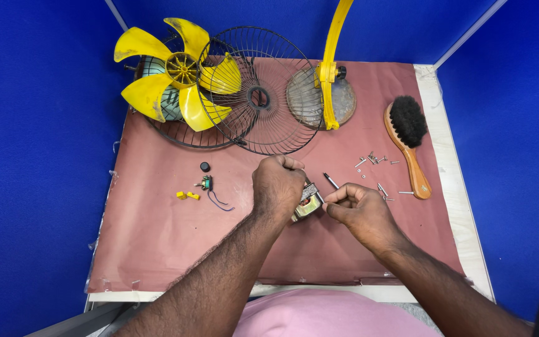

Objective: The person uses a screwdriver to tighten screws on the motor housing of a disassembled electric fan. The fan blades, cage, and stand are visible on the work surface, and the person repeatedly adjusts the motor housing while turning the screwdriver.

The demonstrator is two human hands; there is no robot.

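My left hand [277, 185] is closed over a small metal fan motor [307, 205], holding it just above the reddish-brown mat [157, 231] near the table's middle. Only the motor's lower right part shows past my fingers. My right hand [358, 209] grips a slim screwdriver [330, 181], whose dark tip points up and left beside the motor. The two hands almost touch.
At the back lie a yellow fan blade [173, 75], wire grilles [263, 93] and a yellow stand on a round base [327, 93]. A wooden brush [408, 140] and loose screws [374, 163] sit on the right. A small wired part [210, 187], black knob [204, 166] and yellow bits [187, 195] lie on the left.
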